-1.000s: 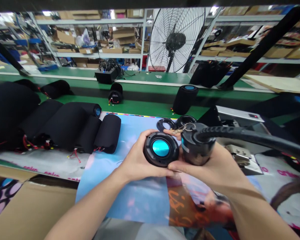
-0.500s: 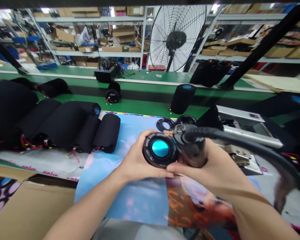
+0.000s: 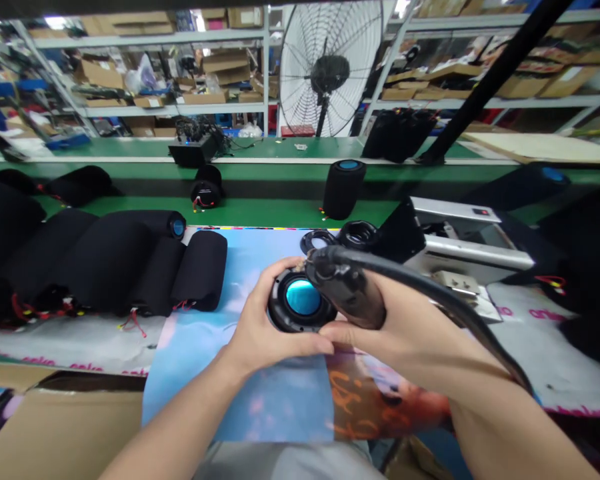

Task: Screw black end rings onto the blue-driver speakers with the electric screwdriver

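Observation:
My left hand [image 3: 260, 330] grips a round black speaker driver [image 3: 300, 303] with a shiny blue centre, face toward me. My right hand [image 3: 405, 327] is wrapped round a black power tool [image 3: 350, 290] with a thick black hose [image 3: 455, 307] trailing off to the right over my forearm. The tool's tip rests against the driver's upper right rim. Both hands hover over a blue printed sheet [image 3: 260, 267] on the bench. Two black rings [image 3: 340, 237] lie just beyond my hands.
Several black fabric-covered cylinders [image 3: 130, 263] with red wires lie at left. An upright black speaker [image 3: 343, 188] and a lying one [image 3: 206, 188] sit on the green conveyor [image 3: 260, 210]. A grey metal fixture [image 3: 460, 243] stands at right. Cardboard box [image 3: 60, 427] at lower left; a fan [image 3: 325, 70] and shelves behind.
The tool has tilted over from upright, its body now lying slanted toward the driver. Hands and driver have shifted slightly left and closer together; the hose has swung lower.

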Motion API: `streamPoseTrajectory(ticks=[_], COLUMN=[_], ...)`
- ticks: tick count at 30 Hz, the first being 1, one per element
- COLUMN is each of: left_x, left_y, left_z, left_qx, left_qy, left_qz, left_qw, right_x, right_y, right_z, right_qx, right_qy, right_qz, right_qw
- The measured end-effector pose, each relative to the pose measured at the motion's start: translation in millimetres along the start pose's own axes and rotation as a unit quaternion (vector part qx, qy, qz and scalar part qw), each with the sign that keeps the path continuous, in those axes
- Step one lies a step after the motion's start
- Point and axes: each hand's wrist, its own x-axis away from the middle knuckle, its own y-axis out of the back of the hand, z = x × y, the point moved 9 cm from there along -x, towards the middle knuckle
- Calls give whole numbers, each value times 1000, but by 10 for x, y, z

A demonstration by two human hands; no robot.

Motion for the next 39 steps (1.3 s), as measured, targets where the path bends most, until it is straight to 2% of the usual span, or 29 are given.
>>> streamPoseTrajectory(ticks=[2,4,6,9,10,11,12,14,17,20,22,26,29,31,33,34,37,39], left_x=[-14,-28,-47,-112,-147,-189,-237,-336,-449,-488,-489,-481,-474,-473,-472,-471,-470,-466], left_y=[42,88,133,115,55,-43,-178,-518,-1017,-1304,-1357,-1329,-1326,-1334,-1350,-1357,-1366,-1366], left_z=[-8,-40,-83,-121,-125,-120,-110,-79,-33,3,2,-24,-13,-2,7,12,20,26], left_qx=[-31,-67,-103,-150,-155,-151,-140,-100,-42,-19,-19,-18,-10,-7,-5,-6,-8,-9], left_qy=[1,-9,-27,-44,-46,-45,-43,-34,-15,6,10,-3,-2,0,4,7,14,18], left_qz=[-7,-7,-12,-26,-26,-18,-1,48,124,175,186,183,185,186,192,196,203,205], left_qw=[999,998,994,987,987,987,989,993,991,984,982,983,983,982,981,981,979,979], right_x=[20,108,314,735,835,889,894,806,578,427,399,395,403,492,648,679,565,504], right_y=[167,535,1031,1655,1778,1860,1908,1933,1865,1794,1775,1714,1663,1728,1849,1879,1854,1836], right_z=[-15,-32,-26,-75,-115,-152,-183,-221,-274,-363,-436,-557,-504,-329,-60,85,504,724], right_qx=[-48,-134,-235,-304,-308,-306,-302,-283,-236,-218,-218,-227,-243,-243,-235,-226,-209,-209], right_qy=[-5,6,61,137,141,141,139,134,114,91,74,44,50,80,116,117,106,133], right_qz=[-44,-142,-277,-468,-511,-536,-542,-520,-447,-402,-401,-387,-360,-398,-470,-481,-399,-352], right_qw=[998,981,930,818,790,774,772,795,855,884,887,892,899,881,843,839,886,902])
